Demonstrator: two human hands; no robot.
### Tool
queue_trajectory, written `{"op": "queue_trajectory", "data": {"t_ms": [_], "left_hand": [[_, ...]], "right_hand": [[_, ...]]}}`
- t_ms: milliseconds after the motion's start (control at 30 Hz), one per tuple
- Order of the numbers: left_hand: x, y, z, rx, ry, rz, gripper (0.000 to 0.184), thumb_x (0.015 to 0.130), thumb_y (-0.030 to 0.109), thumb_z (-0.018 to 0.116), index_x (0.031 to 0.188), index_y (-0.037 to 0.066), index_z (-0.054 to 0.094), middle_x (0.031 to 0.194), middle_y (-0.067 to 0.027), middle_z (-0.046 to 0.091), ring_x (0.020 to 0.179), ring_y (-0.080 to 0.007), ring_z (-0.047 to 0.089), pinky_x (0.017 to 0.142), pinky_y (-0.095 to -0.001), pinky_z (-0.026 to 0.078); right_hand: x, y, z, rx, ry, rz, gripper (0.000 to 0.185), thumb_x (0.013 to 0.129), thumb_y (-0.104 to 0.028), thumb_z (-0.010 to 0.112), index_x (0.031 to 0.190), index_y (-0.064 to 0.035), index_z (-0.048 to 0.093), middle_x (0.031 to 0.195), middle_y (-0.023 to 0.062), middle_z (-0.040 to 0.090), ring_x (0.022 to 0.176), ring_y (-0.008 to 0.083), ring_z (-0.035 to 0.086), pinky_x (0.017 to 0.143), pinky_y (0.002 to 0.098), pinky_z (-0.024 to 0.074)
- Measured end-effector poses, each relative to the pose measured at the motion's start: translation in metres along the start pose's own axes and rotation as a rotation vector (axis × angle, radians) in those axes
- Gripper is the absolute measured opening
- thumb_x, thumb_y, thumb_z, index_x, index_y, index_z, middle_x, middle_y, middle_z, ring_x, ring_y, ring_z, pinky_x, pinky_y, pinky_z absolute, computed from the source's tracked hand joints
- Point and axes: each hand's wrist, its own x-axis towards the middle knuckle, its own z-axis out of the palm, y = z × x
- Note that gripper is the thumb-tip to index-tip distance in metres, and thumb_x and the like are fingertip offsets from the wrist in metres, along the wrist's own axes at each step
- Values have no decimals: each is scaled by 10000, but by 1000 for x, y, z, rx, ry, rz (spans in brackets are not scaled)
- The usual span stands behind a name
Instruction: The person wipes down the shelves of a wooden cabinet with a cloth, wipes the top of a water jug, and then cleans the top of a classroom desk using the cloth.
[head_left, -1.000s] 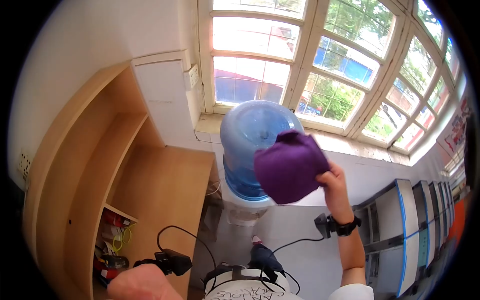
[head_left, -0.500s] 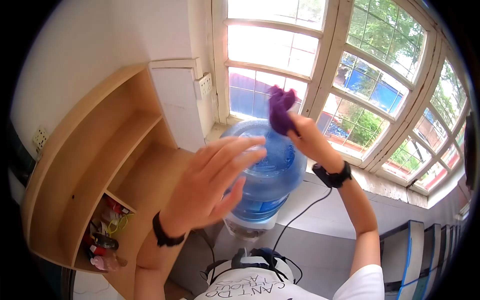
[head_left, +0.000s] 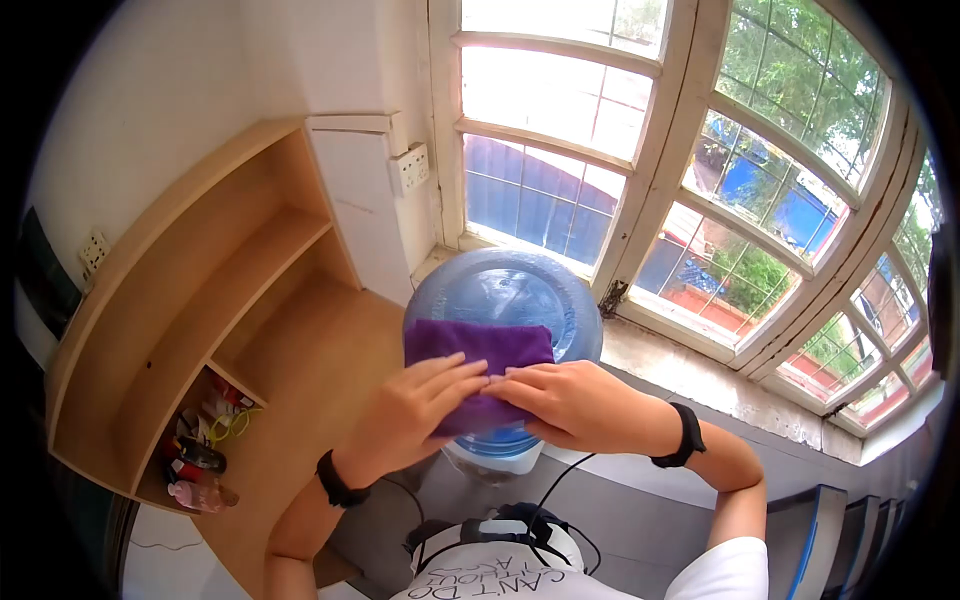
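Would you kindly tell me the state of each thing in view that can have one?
Water bottle: base up on the white dispenser; fill level unclear.
Purple cloth: spread out, overlapping the water bottle's near side in view.
Left hand: fingers laid on the purple cloth.
Right hand: fingers laid on the purple cloth.
Shelf unit: open-fronted, small items in its low corner.
Window: bright with daylight; whether latched, unclear.

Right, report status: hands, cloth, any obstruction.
Left hand and right hand on purple cloth, close together. Cloth overlaps near side of water bottle in view; contact unclear. Nothing seen blocking hands.
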Motion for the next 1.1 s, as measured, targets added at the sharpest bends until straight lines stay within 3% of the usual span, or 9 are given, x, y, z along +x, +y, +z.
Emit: {"op": "queue_trajectory", "data": {"t_ms": [133,267,500,533,600,667,733,833,1100], "left_hand": [[12,12,-14,-55,-106,39,483,714,86,731,1176,65,592,1224,-95,624,1133,-277,597,958,-397,483],[54,4,-36,-112,-298,-101,420,722,18,677,1137,30,615,1048,-158,665,980,-334,642,876,-399,509],[154,-61,-35,207,153,224,387,759,1,627,1142,54,635,1065,-129,666,985,-324,625,881,-380,505],[156,-65,-24,289,122,217,332,773,11,626,1101,57,648,1017,-121,675,954,-304,637,860,-383,509],[162,-75,-4,464,59,204,226,801,32,625,1019,63,675,920,-106,692,891,-265,662,818,-390,517],[152,-68,10,392,-152,83,269,799,44,629,1065,68,654,974,-107,683,907,-289,642,832,-401,502],[141,-53,15,318,-412,-26,420,783,58,648,1199,102,615,1077,-119,665,980,-310,611,901,-402,473],[118,-48,26,212,-150,210,307,800,21,622,1105,46,642,983,-136,680,907,-311,631,849,-400,481],[68,-1,10,9,-174,281,492,704,-27,641,1187,48,587,1171,-134,624,984,-314,581,940,-394,449]], "right_hand": [[-10,8,-14,66,-131,65,429,778,-110,637,1196,-55,557,1008,131,646,904,296,647,739,370,546],[-3,29,-40,98,-111,118,328,791,-74,604,1117,-53,569,933,136,654,803,302,659,723,396,542],[25,99,-75,-294,255,37,270,870,-24,547,1139,-5,541,977,147,663,818,323,659,726,409,537],[26,110,-73,-365,215,88,286,874,-2,532,1160,-9,543,1008,143,667,832,317,665,750,390,549],[21,145,-52,-400,324,-82,277,868,3,534,1144,-23,556,1012,134,671,856,306,672,778,368,562],[9,137,-41,-333,61,152,332,868,-12,544,1197,-54,561,1137,146,651,1001,294,655,878,379,546],[-4,123,-31,-374,-90,212,376,832,-10,566,1204,-59,556,1113,125,654,1040,271,634,930,396,504],[-26,100,-14,-460,-44,148,453,809,-24,589,1257,-41,523,1158,96,630,1105,222,596,1024,391,421],[-63,17,-4,-473,36,112,564,821,-157,645,1354,-65,482,1165,110,639,1044,227,627,1009,390,437]]}}
